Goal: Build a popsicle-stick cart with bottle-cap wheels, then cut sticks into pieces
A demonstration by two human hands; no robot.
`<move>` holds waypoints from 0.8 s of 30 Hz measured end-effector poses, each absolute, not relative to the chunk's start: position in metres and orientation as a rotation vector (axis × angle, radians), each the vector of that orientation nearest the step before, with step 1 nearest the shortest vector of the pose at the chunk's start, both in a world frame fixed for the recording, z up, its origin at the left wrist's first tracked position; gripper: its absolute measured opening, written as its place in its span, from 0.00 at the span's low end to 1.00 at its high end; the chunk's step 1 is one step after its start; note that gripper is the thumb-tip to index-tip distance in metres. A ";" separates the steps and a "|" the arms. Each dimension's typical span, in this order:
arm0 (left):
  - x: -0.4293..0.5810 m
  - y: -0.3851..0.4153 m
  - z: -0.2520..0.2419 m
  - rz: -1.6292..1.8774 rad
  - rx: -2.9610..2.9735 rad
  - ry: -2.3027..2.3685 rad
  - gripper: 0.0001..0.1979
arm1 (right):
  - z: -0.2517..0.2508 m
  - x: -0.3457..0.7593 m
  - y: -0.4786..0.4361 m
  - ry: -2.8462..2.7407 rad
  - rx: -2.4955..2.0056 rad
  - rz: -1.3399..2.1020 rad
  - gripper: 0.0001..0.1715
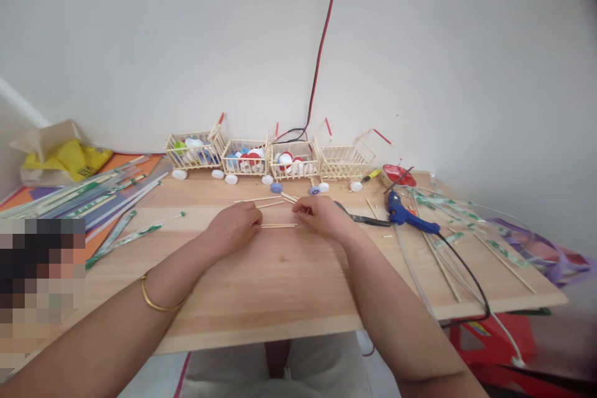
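My left hand (236,224) rests low over the wooden tabletop, its fingers curled round the left end of a pair of thin wooden sticks (278,226). At the pair's right end is my right hand (321,216), thumb and fingers pinched together over the sticks. The sticks lie side by side, roughly level, between both hands. A few more loose sticks (259,200) lie just beyond them. Beside my right hand are dark-handled scissors (370,220), partly hidden by it. A blue glue gun (413,217) lies farther right.
Several miniature stick-built carts (293,161) line the wall, some filled with bottle caps. A yellow cutter (372,175) and red dish (398,175) are back right. Wrapped sticks (107,193) cover the left side. The glue gun's black cord (471,270) drops over the front edge. Another person is at left.
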State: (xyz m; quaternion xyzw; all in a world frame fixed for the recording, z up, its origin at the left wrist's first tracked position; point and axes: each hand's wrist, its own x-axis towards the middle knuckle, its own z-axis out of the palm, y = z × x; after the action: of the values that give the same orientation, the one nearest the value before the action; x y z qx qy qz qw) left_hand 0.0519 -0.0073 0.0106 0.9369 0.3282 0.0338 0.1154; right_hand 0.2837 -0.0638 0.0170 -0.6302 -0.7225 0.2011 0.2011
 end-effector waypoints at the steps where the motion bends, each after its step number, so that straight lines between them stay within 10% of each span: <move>1: 0.051 -0.007 0.010 0.110 2.735 0.980 0.08 | 0.018 0.283 -0.065 -2.030 -1.784 0.587 0.07; 24: 0.042 0.011 -0.005 0.520 2.750 0.986 0.12 | 0.011 0.280 -0.052 -1.991 -1.999 0.309 0.10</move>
State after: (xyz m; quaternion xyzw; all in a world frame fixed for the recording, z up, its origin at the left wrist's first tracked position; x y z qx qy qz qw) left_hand 0.0417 0.0109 -0.0050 0.9232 0.3310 0.1745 0.0873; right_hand 0.2805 -0.0517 0.0114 -0.6961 -0.6936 0.1076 0.1510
